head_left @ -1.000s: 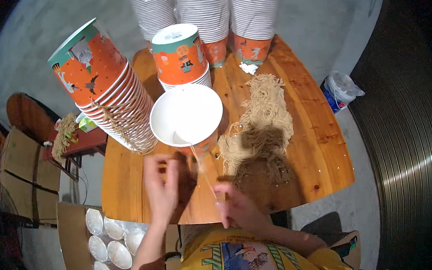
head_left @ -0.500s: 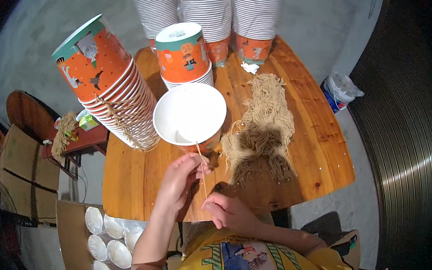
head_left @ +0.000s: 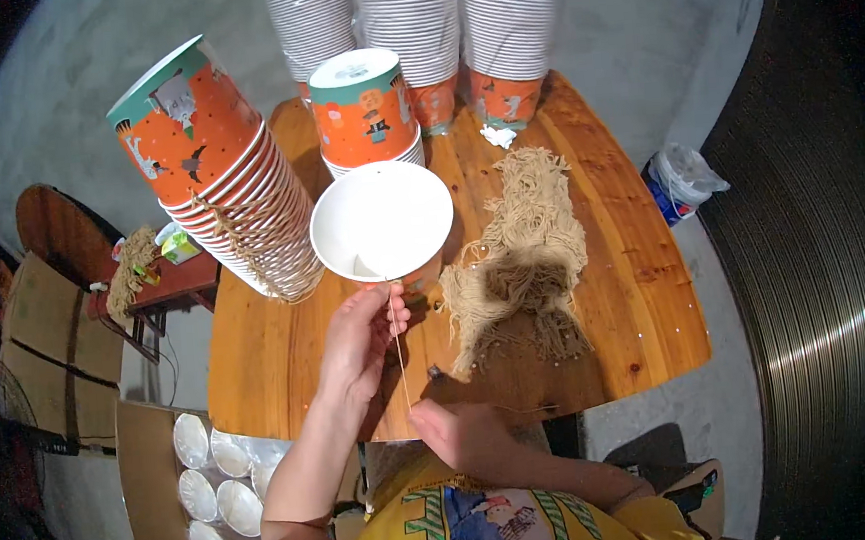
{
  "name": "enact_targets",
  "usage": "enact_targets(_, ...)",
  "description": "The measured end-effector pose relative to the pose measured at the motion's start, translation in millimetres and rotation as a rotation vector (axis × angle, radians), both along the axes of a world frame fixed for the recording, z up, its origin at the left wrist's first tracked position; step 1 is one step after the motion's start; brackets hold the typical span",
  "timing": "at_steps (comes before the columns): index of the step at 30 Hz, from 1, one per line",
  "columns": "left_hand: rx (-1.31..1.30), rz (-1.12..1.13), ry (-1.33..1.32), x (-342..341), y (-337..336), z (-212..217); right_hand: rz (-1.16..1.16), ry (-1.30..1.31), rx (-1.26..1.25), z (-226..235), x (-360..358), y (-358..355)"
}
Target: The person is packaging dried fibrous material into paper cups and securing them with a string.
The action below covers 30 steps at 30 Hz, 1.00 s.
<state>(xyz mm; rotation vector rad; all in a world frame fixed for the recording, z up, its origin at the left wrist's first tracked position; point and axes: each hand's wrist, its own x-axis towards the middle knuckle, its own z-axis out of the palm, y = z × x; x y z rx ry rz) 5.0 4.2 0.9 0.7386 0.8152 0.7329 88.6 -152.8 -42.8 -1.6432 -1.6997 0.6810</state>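
Note:
A paper bucket (head_left: 382,218), white inside with an orange outer wall, sits tilted on the table with its mouth toward me. My left hand (head_left: 362,335) is closed at the near edge of its rim, thumb and fingers pinching a thin tan string (head_left: 401,357). From there the string runs taut down to my right hand (head_left: 459,434), closed on it near the table's front edge. A small part of the string shows at the rim; how it joins the bucket is hidden. To the right lies a heap of tan strings (head_left: 525,233), partly in shadow.
A leaning stack of orange buckets (head_left: 192,136) with strings looped over it stands left. Behind are an upside-down stack (head_left: 366,114) and tall wrapped stacks (head_left: 506,34) on the wooden table (head_left: 644,285). A cardboard box (head_left: 146,471) with wrapped white cups sits below left.
My left hand has moved slightly up and left, closer to the rim. My right hand has shifted a little down, and the string stays stretched between both hands.

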Motion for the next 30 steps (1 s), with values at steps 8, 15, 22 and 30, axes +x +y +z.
enact_targets(8,0.049,0.075,-0.019,5,-1,-1,0.061,-0.137,0.231,3,4,4)
enact_targets(15,0.086,-0.036,0.029,2,-4,0,0.094,-0.034,0.022,-11,1,-1)
enact_targets(22,0.461,0.198,0.194,-1,-15,-29,0.355,0.415,-0.273,39,22,-5)
enact_targets(30,0.044,-0.017,-0.049,2,3,-9,0.529,0.298,-0.396,39,19,1)
